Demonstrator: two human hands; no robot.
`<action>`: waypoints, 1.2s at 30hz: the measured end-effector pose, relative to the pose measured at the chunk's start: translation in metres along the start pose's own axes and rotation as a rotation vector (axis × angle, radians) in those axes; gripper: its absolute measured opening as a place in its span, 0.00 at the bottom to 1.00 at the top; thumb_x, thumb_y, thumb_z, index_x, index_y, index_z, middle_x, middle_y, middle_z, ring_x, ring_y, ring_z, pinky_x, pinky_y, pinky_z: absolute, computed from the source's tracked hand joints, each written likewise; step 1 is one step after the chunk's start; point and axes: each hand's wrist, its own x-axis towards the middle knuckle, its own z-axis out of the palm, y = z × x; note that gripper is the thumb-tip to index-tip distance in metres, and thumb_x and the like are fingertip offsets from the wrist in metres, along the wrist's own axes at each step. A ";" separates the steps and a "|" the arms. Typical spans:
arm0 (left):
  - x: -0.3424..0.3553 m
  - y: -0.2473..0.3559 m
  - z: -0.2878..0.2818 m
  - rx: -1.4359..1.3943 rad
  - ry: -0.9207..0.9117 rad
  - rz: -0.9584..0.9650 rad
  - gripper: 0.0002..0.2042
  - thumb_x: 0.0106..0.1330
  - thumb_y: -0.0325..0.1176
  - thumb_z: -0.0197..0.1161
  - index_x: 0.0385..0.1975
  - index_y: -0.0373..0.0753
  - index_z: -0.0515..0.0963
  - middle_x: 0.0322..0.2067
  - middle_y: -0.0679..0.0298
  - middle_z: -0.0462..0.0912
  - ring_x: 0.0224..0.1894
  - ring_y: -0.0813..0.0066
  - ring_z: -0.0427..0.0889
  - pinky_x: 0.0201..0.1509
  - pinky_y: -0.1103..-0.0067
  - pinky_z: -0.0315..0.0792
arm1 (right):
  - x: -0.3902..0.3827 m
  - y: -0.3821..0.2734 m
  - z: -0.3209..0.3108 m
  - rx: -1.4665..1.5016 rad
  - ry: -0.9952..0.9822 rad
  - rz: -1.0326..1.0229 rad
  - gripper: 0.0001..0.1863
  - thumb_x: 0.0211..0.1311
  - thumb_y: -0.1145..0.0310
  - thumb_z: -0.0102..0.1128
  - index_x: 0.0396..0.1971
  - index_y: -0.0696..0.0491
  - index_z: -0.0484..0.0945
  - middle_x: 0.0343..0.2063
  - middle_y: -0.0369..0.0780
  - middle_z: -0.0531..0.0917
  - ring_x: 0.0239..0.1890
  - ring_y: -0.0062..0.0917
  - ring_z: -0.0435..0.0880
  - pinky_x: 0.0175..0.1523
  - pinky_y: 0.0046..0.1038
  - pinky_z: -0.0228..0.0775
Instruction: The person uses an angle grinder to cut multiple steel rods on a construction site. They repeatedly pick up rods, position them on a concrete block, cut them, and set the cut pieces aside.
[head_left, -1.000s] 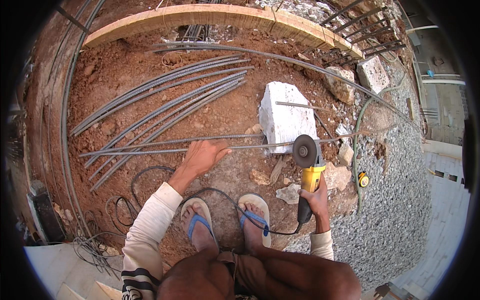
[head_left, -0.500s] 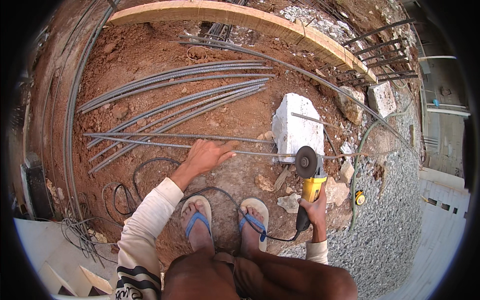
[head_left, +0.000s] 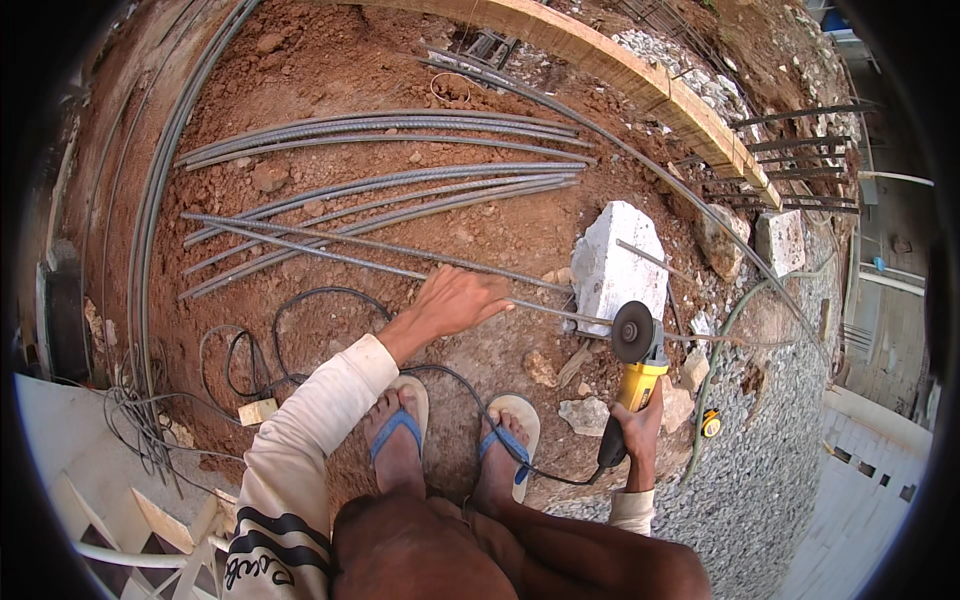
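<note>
My left hand [head_left: 458, 299] is closed round a thin ribbed steel rebar [head_left: 345, 259], palm down. The rod runs on rightward under the hand to the foot of a white stone block [head_left: 618, 262]. My right hand [head_left: 640, 425] grips a yellow and black angle grinder [head_left: 637, 385] by its body, disc end up. Its dark cutting disc [head_left: 632, 332] stands at the block's near right corner, beside the rod; whether they touch I cannot tell. A second rebar [head_left: 470, 263] lies just beyond the held one. Another short rod [head_left: 645, 255] rests across the block.
Several more rebars [head_left: 390, 180] lie on the red soil beyond my hands. The grinder's black cable [head_left: 465, 395] passes over my sandalled feet. A wooden beam [head_left: 640, 85] spans the far side. Gravel [head_left: 760, 450], a green hose [head_left: 712, 370] and a yellow tape measure [head_left: 711, 423] are at right.
The whole view has turned a little clockwise. My left hand has shifted slightly right along the rebar, its fingers more curled. The grinder stays close to the block's near corner.
</note>
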 end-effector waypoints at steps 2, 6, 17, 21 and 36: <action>-0.001 0.001 0.001 -0.011 0.012 0.002 0.19 0.79 0.56 0.64 0.52 0.50 0.92 0.55 0.69 0.95 0.34 0.59 0.93 0.34 0.63 0.80 | 0.000 0.002 -0.001 0.005 0.004 0.006 0.37 0.51 0.78 0.74 0.64 0.57 0.73 0.43 0.39 0.84 0.42 0.26 0.84 0.51 0.31 0.80; -0.003 0.000 0.003 -0.030 0.064 0.000 0.20 0.79 0.57 0.65 0.52 0.50 0.92 0.54 0.68 0.95 0.34 0.59 0.93 0.33 0.63 0.80 | 0.002 0.004 0.001 0.025 0.005 0.000 0.36 0.51 0.77 0.74 0.63 0.57 0.73 0.41 0.38 0.84 0.41 0.25 0.84 0.50 0.31 0.80; -0.003 0.000 0.003 -0.029 0.052 -0.008 0.19 0.79 0.58 0.63 0.48 0.51 0.91 0.38 0.66 0.94 0.29 0.59 0.89 0.29 0.62 0.77 | 0.008 0.003 -0.001 -0.016 -0.019 -0.024 0.35 0.52 0.76 0.71 0.63 0.57 0.73 0.41 0.38 0.84 0.40 0.25 0.84 0.48 0.30 0.80; -0.002 0.000 0.005 -0.028 0.096 0.019 0.19 0.79 0.59 0.63 0.44 0.51 0.89 0.33 0.65 0.92 0.29 0.58 0.89 0.29 0.62 0.78 | 0.005 0.002 -0.003 0.003 -0.050 -0.010 0.35 0.52 0.79 0.71 0.64 0.57 0.72 0.41 0.37 0.84 0.39 0.24 0.84 0.47 0.29 0.80; -0.002 0.003 -0.003 -0.079 0.077 0.013 0.22 0.80 0.60 0.59 0.40 0.48 0.88 0.24 0.57 0.88 0.30 0.50 0.90 0.34 0.55 0.80 | 0.007 0.007 -0.006 -0.045 -0.057 -0.023 0.37 0.52 0.77 0.71 0.65 0.55 0.71 0.42 0.37 0.82 0.41 0.24 0.83 0.49 0.29 0.79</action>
